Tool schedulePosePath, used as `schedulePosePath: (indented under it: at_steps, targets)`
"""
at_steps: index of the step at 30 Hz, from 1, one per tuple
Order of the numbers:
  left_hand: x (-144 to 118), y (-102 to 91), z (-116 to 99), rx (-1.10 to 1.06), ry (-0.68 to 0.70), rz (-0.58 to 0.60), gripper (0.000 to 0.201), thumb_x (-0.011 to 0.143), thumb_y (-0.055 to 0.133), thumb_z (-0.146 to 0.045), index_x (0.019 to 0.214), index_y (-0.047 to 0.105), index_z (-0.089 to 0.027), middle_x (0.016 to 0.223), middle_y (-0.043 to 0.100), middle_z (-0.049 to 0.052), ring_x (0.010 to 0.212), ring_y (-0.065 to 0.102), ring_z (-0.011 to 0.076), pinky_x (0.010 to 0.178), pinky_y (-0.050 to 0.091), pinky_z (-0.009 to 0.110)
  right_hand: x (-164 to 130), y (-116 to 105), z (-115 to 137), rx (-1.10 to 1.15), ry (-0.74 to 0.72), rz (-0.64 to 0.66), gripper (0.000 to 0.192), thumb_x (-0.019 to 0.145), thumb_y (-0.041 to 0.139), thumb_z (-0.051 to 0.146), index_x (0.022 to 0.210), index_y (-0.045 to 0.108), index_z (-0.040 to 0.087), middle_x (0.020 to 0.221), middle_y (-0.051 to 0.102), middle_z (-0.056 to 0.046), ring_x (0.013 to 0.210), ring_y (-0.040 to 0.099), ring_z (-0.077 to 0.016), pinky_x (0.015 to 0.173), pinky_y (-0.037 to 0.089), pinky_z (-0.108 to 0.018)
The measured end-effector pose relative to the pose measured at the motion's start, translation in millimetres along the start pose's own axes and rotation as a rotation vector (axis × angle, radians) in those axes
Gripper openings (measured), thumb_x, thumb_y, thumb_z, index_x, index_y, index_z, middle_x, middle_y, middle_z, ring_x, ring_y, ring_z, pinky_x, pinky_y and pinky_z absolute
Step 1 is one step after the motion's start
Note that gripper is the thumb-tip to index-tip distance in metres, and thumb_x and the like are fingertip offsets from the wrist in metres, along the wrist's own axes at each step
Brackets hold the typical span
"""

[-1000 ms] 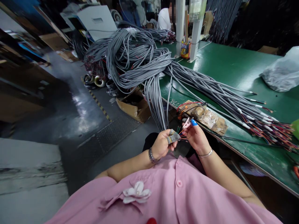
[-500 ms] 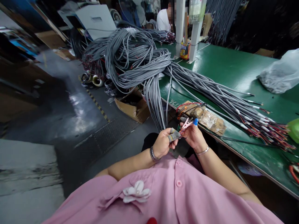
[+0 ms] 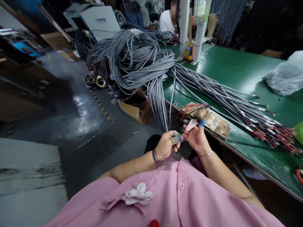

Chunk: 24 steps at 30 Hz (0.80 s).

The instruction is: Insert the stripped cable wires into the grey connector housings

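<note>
My left hand (image 3: 168,143), with grey striped covers on its fingers, pinches the thin coloured wires (image 3: 181,131) at a cable's end. Close beside it, my right hand (image 3: 196,138) wears a blue cover on the thumb and a dark grey one on a finger. Across its fingers lies a small pink two-armed tool (image 3: 191,125), blurred now, its exact kind unclear. The right fingertips are near the wire ends, but contact is hard to see. A bundle of grey cables (image 3: 158,101) hangs from the bench edge down behind my left hand.
On the green bench (image 3: 220,60) lie more grey cables (image 3: 213,90) with bared coloured ends, a taped wooden block (image 3: 216,123) and a plastic bag (image 3: 285,75). A cardboard box (image 3: 134,110) stands on the floor. One person (image 3: 166,21) sits behind the bench.
The pink tool has turned in my right hand, its two arms no longer seen apart. My right thumb has moved slightly away to the right. The left hand keeps its pinch.
</note>
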<state>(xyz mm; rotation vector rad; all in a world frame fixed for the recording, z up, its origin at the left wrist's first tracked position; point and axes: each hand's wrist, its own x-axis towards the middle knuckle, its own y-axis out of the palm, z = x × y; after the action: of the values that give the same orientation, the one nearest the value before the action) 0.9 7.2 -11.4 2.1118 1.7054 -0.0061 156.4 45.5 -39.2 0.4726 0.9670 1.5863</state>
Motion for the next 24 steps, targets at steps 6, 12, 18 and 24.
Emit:
schedulePosePath:
  at_steps: [6, 12, 18, 24]
  targets:
    - [-6, -1.1, -1, -0.018, 0.040, -0.043, 0.034, 0.068, 0.074, -0.043, 0.070, 0.055, -0.015, 0.049, 0.057, -0.003, 0.033, 0.043, 0.0054, 0.033, 0.031, 0.017, -6, 0, 8, -0.093, -0.053, -0.008, 0.033, 0.076, 0.070, 0.050, 0.091, 0.069, 0.020, 0.090, 0.072, -0.004, 0.070, 0.062, -0.0128, 0.062, 0.054, -0.024]
    - [-2, 4.7, -1, -0.040, 0.059, -0.073, 0.032, 0.070, 0.072, -0.042, 0.072, 0.055, -0.015, 0.051, 0.057, -0.003, 0.033, 0.043, 0.0051, 0.033, 0.029, 0.017, -8, 2, 5, -0.158, -0.115, -0.025, 0.031, 0.080, 0.068, 0.048, 0.088, 0.070, 0.018, 0.085, 0.071, -0.005, 0.064, 0.059, -0.0115, 0.058, 0.052, -0.023]
    - [5, 7.9, -1, -0.032, 0.037, -0.084, 0.035, 0.068, 0.073, -0.044, 0.070, 0.054, -0.015, 0.050, 0.057, -0.003, 0.033, 0.043, 0.0049, 0.033, 0.028, 0.017, -6, 0, 5, -0.061, -0.086, -0.016, 0.028, 0.076, 0.074, 0.042, 0.093, 0.070, 0.020, 0.089, 0.072, -0.002, 0.071, 0.062, -0.0124, 0.061, 0.052, -0.023]
    - [6, 5.1, 4, -0.017, 0.018, -0.085, 0.035, 0.068, 0.073, -0.045, 0.070, 0.054, -0.015, 0.050, 0.057, -0.003, 0.034, 0.044, 0.0048, 0.034, 0.027, 0.017, -5, -1, 2, -0.029, -0.074, -0.044, 0.028, 0.075, 0.074, 0.043, 0.092, 0.069, 0.022, 0.091, 0.072, -0.002, 0.072, 0.064, -0.0132, 0.064, 0.053, -0.025]
